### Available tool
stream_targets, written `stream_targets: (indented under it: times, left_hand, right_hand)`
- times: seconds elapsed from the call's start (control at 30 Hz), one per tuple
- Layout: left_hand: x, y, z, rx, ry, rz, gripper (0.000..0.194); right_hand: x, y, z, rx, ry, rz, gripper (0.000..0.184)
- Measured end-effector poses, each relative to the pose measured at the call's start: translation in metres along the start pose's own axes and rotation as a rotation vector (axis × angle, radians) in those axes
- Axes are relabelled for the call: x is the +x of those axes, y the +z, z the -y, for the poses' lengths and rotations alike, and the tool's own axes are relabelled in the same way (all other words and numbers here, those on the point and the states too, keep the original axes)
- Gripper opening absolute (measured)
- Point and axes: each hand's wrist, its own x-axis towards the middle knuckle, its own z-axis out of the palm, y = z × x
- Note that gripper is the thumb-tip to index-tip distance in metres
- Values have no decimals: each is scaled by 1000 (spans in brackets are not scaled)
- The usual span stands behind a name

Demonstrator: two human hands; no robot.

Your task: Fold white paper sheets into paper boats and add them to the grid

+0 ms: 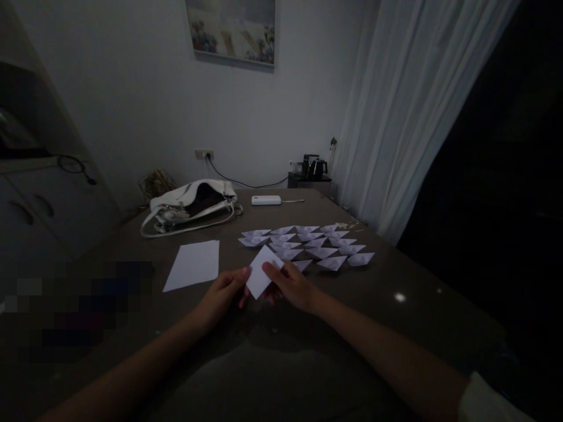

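A small piece of folded white paper (259, 274), shaped like a diamond, is held up over the near part of the table. My left hand (226, 290) pinches its left corner between thumb and fingers. On the other side my right hand (291, 284) grips it, the thumb lying flat across its face and the fingers mostly hidden behind. Just beyond my hands stand several folded paper boats (322, 252) in rows. To the left lies a stack of white paper sheets (193, 265).
A white handbag (193, 205) rests at the table's far left. Near the back edge is a white power bank (266, 200) with a short cable. A black kettle (317, 169) stands on a cabinet behind the table (396, 328). White curtains (391, 105) hang on the right.
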Motion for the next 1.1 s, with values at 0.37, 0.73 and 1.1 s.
stream_targets:
  times: [0.37,0.73,1.1]
  left_hand:
    - [0,-1,1,-48,-77,72,51]
    - [-6,-2,-9,101,194,-133,39]
    - [-6,2,-13,102,191,-194,38]
  right_hand:
    - [4,1,15,240,-14,-143,43]
    - [1,-3,11,-357,-261,-147,29]
    - [2,-2,7,-265,-223,-188,21]
